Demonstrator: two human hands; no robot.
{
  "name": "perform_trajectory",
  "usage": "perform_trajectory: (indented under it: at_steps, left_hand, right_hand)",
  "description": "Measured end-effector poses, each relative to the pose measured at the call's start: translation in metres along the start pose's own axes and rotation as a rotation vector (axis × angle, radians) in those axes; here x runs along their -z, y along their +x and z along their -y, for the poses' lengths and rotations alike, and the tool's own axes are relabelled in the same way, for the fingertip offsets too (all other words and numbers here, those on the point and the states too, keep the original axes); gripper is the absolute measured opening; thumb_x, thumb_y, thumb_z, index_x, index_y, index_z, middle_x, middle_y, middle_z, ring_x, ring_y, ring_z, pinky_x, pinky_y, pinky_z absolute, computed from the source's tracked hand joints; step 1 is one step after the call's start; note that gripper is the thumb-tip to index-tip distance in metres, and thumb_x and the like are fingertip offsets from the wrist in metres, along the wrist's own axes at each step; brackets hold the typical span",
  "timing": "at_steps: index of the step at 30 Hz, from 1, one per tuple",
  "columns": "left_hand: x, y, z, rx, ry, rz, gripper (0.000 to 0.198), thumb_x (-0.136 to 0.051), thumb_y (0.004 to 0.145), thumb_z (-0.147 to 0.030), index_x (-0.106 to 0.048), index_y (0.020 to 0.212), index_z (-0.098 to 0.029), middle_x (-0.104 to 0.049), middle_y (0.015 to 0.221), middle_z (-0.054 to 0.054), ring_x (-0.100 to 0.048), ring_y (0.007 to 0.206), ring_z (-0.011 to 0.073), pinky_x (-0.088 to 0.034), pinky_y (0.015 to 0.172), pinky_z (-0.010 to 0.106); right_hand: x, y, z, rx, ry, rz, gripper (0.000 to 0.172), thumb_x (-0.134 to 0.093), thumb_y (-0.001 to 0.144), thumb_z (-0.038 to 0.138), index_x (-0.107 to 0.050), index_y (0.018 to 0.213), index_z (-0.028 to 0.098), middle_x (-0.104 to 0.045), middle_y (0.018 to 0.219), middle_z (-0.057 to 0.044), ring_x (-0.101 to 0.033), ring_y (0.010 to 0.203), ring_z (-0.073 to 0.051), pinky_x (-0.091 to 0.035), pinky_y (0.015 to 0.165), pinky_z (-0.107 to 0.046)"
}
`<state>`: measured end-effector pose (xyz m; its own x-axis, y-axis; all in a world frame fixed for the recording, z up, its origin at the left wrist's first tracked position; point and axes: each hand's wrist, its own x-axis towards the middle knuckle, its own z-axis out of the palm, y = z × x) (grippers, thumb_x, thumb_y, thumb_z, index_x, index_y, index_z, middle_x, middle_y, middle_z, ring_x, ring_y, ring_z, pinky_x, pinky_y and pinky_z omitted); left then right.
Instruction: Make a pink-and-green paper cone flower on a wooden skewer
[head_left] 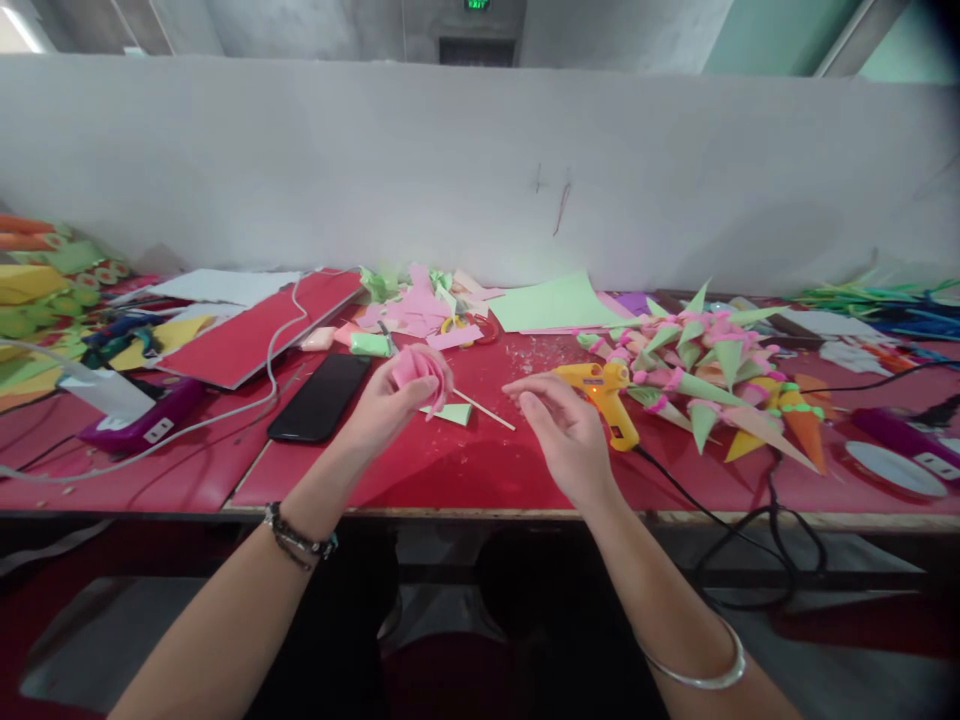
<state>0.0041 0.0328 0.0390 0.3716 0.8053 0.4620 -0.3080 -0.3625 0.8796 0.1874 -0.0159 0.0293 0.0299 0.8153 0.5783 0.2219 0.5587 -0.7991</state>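
Observation:
My left hand [390, 400] is closed around a rolled pink paper flower [417, 368] with a thin wooden stick [484, 410] running out of it to the right, a small green paper piece [450, 412] just below. My right hand [559, 425] hovers a little right of the stick's tip, fingers loosely curled and apart, holding nothing. A yellow glue gun [604, 390] lies on the red table [450, 470] just behind my right hand, its black cord [720, 520] trailing off the front edge.
A black phone [321, 397] lies left of my left hand. Pink and green paper scraps [420, 310] and a green sheet [555, 302] sit further back. A heap of finished green-and-pink paper cones [697, 370] fills the right. A red board [255, 330], white cable and purple device [139, 420] lie left.

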Motion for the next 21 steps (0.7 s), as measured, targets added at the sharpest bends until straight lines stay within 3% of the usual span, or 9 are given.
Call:
perform_trajectory:
  at_steps: [4, 7, 10, 14, 17, 21]
  left_hand:
    - [0.000, -0.002, -0.004, -0.079, 0.137, -0.079, 0.013, -0.058, 0.072, -0.028, -0.051, 0.075, -0.017, -0.051, 0.065, -0.003, -0.044, 0.050, 0.0072, -0.036, 0.051, 0.022]
    - [-0.008, -0.004, -0.002, -0.142, 0.568, -0.087, 0.010, -0.059, 0.070, -0.020, -0.051, 0.076, -0.017, -0.053, 0.069, -0.002, -0.049, 0.060, 0.0100, -0.039, 0.059, 0.024]
    - [-0.018, -0.006, 0.004, -0.251, 0.898, -0.019, 0.014, -0.060, 0.069, -0.014, -0.051, 0.079, -0.017, -0.055, 0.075, -0.001, -0.050, 0.069, 0.0120, -0.039, 0.064, 0.025]
    - [-0.027, -0.009, 0.012, -0.365, 0.951, 0.059, 0.019, -0.060, 0.070, -0.014, -0.048, 0.084, -0.019, -0.053, 0.082, 0.001, -0.050, 0.075, 0.0129, -0.039, 0.066, 0.024]
    - [-0.030, -0.010, 0.013, -0.403, 0.930, 0.052, 0.022, -0.062, 0.069, -0.015, -0.045, 0.083, -0.019, -0.052, 0.084, 0.001, -0.050, 0.078, 0.0139, -0.040, 0.067, 0.025]
    - [-0.029, -0.010, 0.014, -0.332, 0.830, 0.089, 0.027, -0.063, 0.067, -0.016, -0.042, 0.082, -0.020, -0.054, 0.080, -0.001, -0.051, 0.070, 0.0120, -0.040, 0.061, 0.023]
  right_hand:
    - [-0.002, -0.001, -0.002, -0.017, -0.004, -0.007, 0.013, -0.047, 0.083, 0.024, -0.059, 0.086, 0.020, -0.057, 0.087, -0.003, -0.055, 0.084, -0.014, -0.046, 0.075, -0.028]
    - [-0.005, -0.003, -0.003, -0.039, 0.003, -0.004, 0.016, -0.049, 0.081, 0.025, -0.055, 0.096, 0.022, -0.055, 0.086, -0.003, -0.055, 0.083, -0.014, -0.047, 0.074, -0.028]
    - [-0.009, -0.007, -0.001, -0.034, -0.010, 0.056, 0.032, -0.056, 0.077, 0.026, -0.049, 0.107, 0.023, -0.052, 0.087, -0.003, -0.053, 0.079, -0.014, -0.048, 0.068, -0.028]
    - [-0.014, -0.012, 0.002, 0.017, -0.082, 0.156, 0.043, -0.062, 0.072, 0.027, -0.045, 0.111, 0.024, -0.052, 0.093, -0.004, -0.053, 0.076, -0.015, -0.048, 0.064, -0.028]
    - [-0.015, -0.013, 0.003, 0.061, -0.099, 0.134, 0.039, -0.060, 0.073, 0.023, -0.045, 0.109, 0.023, -0.051, 0.089, -0.003, -0.052, 0.072, -0.014, -0.048, 0.063, -0.028]
    - [-0.015, -0.013, 0.005, 0.127, -0.125, 0.094, 0.035, -0.059, 0.074, 0.019, -0.047, 0.107, 0.023, -0.052, 0.084, -0.001, -0.051, 0.070, -0.012, -0.047, 0.063, -0.025]
